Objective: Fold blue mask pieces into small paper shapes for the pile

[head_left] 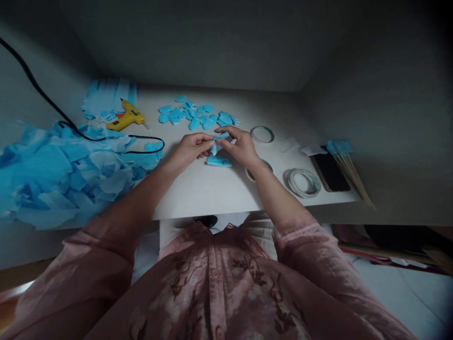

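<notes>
Between my two hands is a small blue-and-white piece of thin sheet material (pixel 220 145), partly hidden by my fingers. My left hand (pixel 194 146) pinches its left side between thumb and fingertips. At its right and upper side, my right hand (pixel 239 144) grips it with bent fingers. Just below, a folded blue piece (pixel 218 162) lies flat on the white table (pixel 198 193). Beyond my hands, several small cut blue pieces (pixel 191 113) are spread in a loose cluster.
To the left lies a large heap of blue and white scraps (pixel 71 174), with a yellow glue gun (pixel 127 116) and black cable (pixel 35 85) behind. On the right are tape rolls (pixel 303 183), a phone (pixel 331 170) and blue-tipped sticks (pixel 348 165). Walls enclose the table.
</notes>
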Tool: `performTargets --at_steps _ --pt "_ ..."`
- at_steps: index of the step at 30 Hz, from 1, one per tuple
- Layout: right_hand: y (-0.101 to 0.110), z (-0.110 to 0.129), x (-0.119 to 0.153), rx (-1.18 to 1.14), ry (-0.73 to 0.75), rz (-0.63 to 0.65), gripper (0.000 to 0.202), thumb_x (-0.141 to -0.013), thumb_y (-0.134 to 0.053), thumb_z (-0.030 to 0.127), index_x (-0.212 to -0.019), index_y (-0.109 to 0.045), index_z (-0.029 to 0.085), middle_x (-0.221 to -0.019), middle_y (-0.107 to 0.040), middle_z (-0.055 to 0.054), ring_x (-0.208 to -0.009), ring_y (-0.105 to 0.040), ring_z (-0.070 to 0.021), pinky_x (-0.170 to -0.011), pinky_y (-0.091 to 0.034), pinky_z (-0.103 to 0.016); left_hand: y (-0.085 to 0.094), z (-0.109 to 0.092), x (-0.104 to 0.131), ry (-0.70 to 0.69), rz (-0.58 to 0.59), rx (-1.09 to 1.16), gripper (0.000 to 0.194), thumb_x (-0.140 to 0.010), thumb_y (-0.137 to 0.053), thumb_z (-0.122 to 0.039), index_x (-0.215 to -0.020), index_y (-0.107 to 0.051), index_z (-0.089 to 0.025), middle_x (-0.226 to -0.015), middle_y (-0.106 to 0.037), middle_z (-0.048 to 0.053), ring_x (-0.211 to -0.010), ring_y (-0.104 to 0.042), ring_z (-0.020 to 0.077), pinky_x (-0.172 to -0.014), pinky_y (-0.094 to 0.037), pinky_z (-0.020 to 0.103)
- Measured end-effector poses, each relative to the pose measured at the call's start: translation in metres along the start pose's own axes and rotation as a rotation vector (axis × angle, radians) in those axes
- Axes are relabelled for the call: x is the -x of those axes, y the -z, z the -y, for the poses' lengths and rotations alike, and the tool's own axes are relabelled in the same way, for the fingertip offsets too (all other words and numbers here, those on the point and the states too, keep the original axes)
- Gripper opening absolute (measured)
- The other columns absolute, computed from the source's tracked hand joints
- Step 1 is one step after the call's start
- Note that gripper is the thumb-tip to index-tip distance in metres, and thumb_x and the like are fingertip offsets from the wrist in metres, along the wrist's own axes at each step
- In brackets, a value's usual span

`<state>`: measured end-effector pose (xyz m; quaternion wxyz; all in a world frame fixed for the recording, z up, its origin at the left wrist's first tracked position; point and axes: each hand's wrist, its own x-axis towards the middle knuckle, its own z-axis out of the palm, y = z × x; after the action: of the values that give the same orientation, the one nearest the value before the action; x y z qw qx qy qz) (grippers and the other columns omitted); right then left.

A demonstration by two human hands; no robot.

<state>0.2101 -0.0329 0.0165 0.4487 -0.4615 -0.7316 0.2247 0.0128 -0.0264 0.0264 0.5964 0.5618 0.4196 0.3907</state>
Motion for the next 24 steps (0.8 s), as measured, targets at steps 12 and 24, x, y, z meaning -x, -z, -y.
performTargets --at_steps 12,24 --pt "-0.0014 -0.0086 -0.0016 -0.040 0.045 -0.012 0.059 -0.086 -0.073 0.050 -0.137 -0.067 0.021 -0.143 -0.070 -0.011 -0.121 -0.068 -0.0272 -0.111 -0.052 -0.044 -0.0021 0.0000 -0.0002 0.009 -0.014 -0.011 0.009 -0.080 -0.076 -0.010 -0.086 -0.072 -0.014 -0.065 -0.066 -0.003 -0.051 -0.052 0.0050 -0.051 -0.040 0.019" --pt "-0.0022 -0.0020 0.0020 0.006 -0.020 -0.007 0.055 -0.088 -0.075 0.044 -0.140 -0.065 0.031 -0.148 -0.066 -0.004 -0.119 -0.068 -0.0268 -0.110 -0.056 -0.045 -0.0016 0.0062 -0.0022 -0.014 -0.014 -0.064 0.012 -0.074 -0.078 -0.015 -0.081 -0.068 -0.016 -0.065 -0.063 -0.003 -0.053 -0.051 0.0066 -0.052 -0.040 0.021"
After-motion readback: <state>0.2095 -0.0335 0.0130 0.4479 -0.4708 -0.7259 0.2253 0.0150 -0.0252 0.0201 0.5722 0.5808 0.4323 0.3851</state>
